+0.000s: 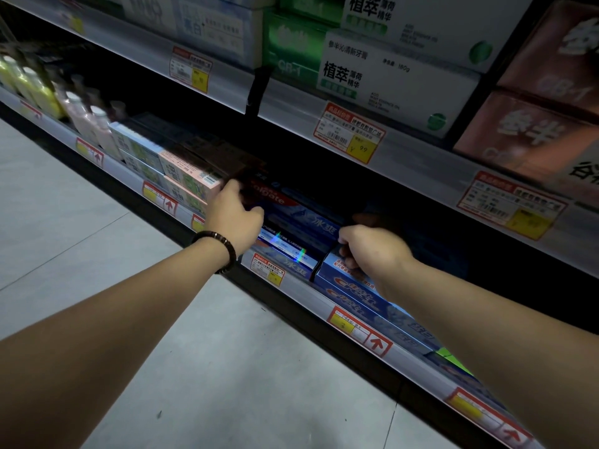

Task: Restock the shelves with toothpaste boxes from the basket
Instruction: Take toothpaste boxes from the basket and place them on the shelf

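Note:
A red and blue Colgate toothpaste box [291, 212] lies on top of a stack of like boxes on the lower shelf [311, 296]. My left hand [235, 218], with a dark bead bracelet at the wrist, grips the box's left end. My right hand [369, 251] is curled round its right end, fingers reaching into the dark shelf. Just right of the stack lie blue Crest boxes [356, 293], partly under my right wrist. The basket is out of view.
Pink and green boxes [191, 179] and small bottles [81, 115] fill the shelf to the left. The upper shelf [405, 157] carries large white, green and reddish boxes with price tags along its edge. Grey tiled floor [194, 367] lies below.

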### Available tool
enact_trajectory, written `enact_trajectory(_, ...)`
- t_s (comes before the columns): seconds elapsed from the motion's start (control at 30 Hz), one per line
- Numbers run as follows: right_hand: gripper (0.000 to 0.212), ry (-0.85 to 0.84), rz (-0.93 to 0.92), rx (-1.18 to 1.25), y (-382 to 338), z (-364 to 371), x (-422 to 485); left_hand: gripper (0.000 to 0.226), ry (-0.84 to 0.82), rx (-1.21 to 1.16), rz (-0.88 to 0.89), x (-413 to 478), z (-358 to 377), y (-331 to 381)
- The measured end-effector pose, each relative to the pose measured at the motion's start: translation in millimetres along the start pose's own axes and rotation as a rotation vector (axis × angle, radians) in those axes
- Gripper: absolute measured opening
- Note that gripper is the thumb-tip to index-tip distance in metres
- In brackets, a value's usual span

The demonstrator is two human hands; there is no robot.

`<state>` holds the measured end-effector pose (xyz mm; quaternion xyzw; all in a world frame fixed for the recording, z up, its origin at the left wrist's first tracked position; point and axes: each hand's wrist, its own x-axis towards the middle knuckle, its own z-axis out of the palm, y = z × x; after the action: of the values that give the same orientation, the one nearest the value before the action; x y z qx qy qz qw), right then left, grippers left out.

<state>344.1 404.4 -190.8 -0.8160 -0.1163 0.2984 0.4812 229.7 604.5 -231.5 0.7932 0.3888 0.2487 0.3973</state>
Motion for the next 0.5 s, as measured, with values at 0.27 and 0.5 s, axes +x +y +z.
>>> enact_trajectory(0.27,0.018,0.061,0.041,-0.086,2.3,-7.0,-24.7,0.034,-0.035,-0.069,-0.045,-30.5,-6.0,-5.7)
enact_trajectory(0.5,0.01,0.045,0.001,-0.115,-8.5,-20.1,-60.4,0.028,-0.148,-0.049,-0.129,-50.7,-18.5,16.1)
